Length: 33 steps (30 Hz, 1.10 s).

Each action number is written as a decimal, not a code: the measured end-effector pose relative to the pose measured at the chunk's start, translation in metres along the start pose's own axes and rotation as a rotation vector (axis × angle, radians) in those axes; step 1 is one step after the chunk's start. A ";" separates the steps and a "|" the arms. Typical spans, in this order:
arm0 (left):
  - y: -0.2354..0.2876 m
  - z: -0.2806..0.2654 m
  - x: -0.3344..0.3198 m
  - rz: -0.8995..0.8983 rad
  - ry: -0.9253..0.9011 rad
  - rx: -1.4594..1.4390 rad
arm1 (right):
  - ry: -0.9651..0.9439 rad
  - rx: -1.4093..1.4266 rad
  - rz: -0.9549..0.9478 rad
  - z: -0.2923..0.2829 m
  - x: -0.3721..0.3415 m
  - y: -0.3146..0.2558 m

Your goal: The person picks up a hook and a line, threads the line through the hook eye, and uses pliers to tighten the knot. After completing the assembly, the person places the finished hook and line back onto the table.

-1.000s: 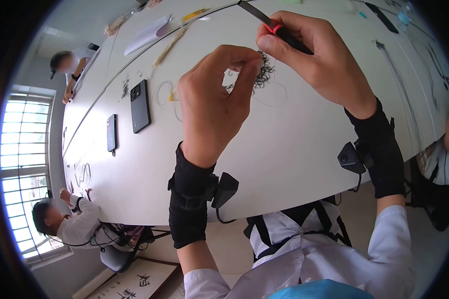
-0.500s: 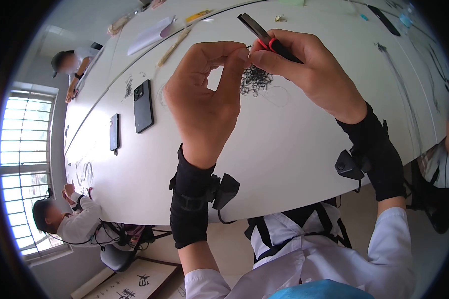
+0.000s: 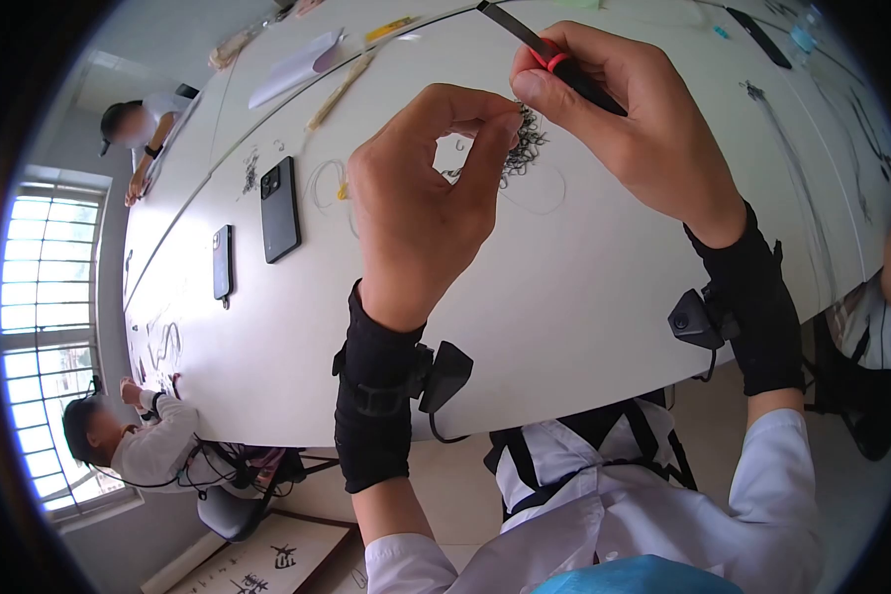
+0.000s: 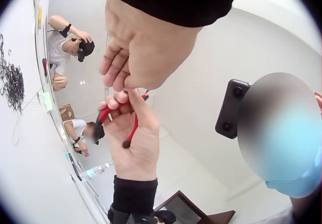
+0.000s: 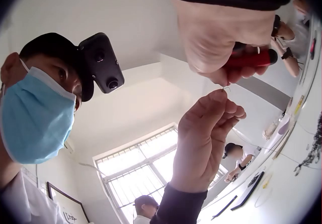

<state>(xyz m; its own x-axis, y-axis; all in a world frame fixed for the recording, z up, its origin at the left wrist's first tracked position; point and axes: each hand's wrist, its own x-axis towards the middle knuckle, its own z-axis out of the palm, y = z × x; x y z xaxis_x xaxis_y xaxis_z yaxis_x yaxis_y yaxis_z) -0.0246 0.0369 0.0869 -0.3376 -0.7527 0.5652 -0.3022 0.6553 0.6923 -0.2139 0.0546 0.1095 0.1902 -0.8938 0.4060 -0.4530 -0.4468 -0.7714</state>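
Barred window [image 3: 54,247] at left, white bench [image 3: 584,277] below. Above the bench, the right hand [image 3: 643,129] grips the pliers [image 3: 556,61] near the left hand [image 3: 421,198], whose thumb and forefinger pinch a tiny wire [image 5: 227,88]. Small dark pieces [image 3: 527,150] lie heaped on the bench; a phone [image 3: 279,210] lies farther left.

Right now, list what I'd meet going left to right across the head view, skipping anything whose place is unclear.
Barred window → smaller phone → larger phone → left hand → right hand → plastic bottle.
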 end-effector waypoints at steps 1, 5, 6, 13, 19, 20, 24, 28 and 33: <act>-0.001 0.000 0.000 0.006 0.002 -0.046 | 0.013 0.039 -0.017 0.001 0.001 0.008; -0.003 -0.002 0.001 0.001 0.061 -0.183 | 0.059 0.221 -0.019 0.020 0.002 0.035; -0.002 -0.002 0.001 -0.008 0.086 -0.205 | 0.070 0.274 -0.001 0.023 0.003 0.034; -0.010 0.000 0.003 -0.036 0.210 -0.177 | 0.254 -0.018 -0.220 0.037 -0.009 0.011; -0.005 0.003 0.001 -0.023 0.049 -0.109 | 0.162 -0.091 -0.200 0.014 -0.004 0.009; -0.001 0.002 0.000 -0.045 0.020 -0.117 | 0.122 -0.033 -0.133 0.010 -0.002 0.008; 0.000 0.001 0.000 -0.057 0.029 -0.275 | 0.094 0.139 -0.057 0.014 0.002 0.033; -0.006 -0.003 0.002 -0.034 0.113 -0.288 | 0.105 0.210 -0.008 0.028 -0.001 0.027; -0.009 0.001 0.003 -0.102 0.207 -0.300 | 0.266 -0.003 -0.201 0.040 -0.008 0.016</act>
<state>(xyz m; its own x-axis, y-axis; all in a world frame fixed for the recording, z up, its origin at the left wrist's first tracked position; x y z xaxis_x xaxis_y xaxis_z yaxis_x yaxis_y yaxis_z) -0.0238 0.0291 0.0822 -0.1226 -0.8300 0.5442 -0.0403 0.5520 0.8328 -0.1881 0.0527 0.0741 0.0426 -0.7466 0.6639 -0.4322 -0.6129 -0.6614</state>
